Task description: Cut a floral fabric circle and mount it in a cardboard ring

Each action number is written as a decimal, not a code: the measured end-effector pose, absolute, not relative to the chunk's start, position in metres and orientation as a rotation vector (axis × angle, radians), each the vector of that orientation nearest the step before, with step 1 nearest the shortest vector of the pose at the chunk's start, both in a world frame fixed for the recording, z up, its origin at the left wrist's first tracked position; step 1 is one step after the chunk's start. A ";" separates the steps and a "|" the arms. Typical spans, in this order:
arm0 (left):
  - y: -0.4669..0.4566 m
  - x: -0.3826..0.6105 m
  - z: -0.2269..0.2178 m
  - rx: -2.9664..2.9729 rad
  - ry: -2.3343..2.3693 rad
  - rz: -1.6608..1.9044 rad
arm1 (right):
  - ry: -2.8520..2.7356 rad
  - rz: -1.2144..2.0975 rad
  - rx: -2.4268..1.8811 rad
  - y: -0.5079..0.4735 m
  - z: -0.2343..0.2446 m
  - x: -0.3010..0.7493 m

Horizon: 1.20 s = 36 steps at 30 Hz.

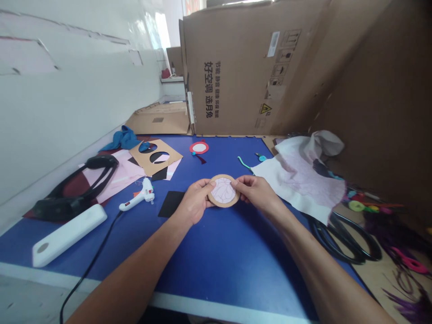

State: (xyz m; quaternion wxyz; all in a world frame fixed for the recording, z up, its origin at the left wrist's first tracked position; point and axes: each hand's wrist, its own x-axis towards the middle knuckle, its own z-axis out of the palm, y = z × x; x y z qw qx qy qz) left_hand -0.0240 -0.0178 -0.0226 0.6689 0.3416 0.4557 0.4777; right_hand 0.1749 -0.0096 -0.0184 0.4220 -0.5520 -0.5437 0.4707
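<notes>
We have open tabletop [222, 261] between our left arm [151, 261] and right arm [313, 254]. Beyond the disc [223, 191], we can pass along a lane beside the red tag [199, 147] as far as the box [243, 81], which blocks further reach. At left, the glue gun [146, 191] and its cord [101, 250] obstruct sideways travel; at right, the cloth [297, 175] and black loops [374, 253] restrict passage.

1. Two bare hands are on view: one left hand [195, 199] and one right hand [252, 189].
2. One brown-rimmed disc [223, 191].
3. One red-rimmed oval [199, 147].
4. One brown card [147, 167], cut out in two places.
5. One white glue gun [147, 191].
6. One long white block [70, 235].
7. One blue cloth [123, 138] and one pale cloth [297, 166].
8. Several small coloured pieces [356, 206] at the right (too jumbled for a sure count).
</notes>
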 end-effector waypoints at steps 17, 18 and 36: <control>-0.021 -0.021 -0.027 0.788 1.079 1.005 | -1.337 1.216 -1.358 -0.016 -0.012 0.166; -0.021 -0.021 -0.028 0.790 1.074 1.006 | -1.326 1.219 -1.358 -0.016 -0.012 0.166; -0.019 -0.024 -0.032 0.819 1.058 1.077 | -1.243 1.366 -1.288 -0.012 -0.019 0.168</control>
